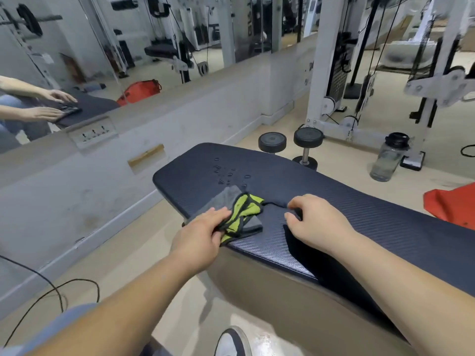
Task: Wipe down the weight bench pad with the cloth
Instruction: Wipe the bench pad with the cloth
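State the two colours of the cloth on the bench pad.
The cloth is grey and lime green; head view.

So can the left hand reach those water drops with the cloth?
Probably yes. The left hand holds the cloth right next to the water drops, and nothing sits on the pad between them, so a short push forward should get there.

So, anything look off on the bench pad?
Yes: water droplets sit beaded on the bench pad just beyond the cloth, toward the pad's far end, not yet wiped. Nothing looks damaged or askew.
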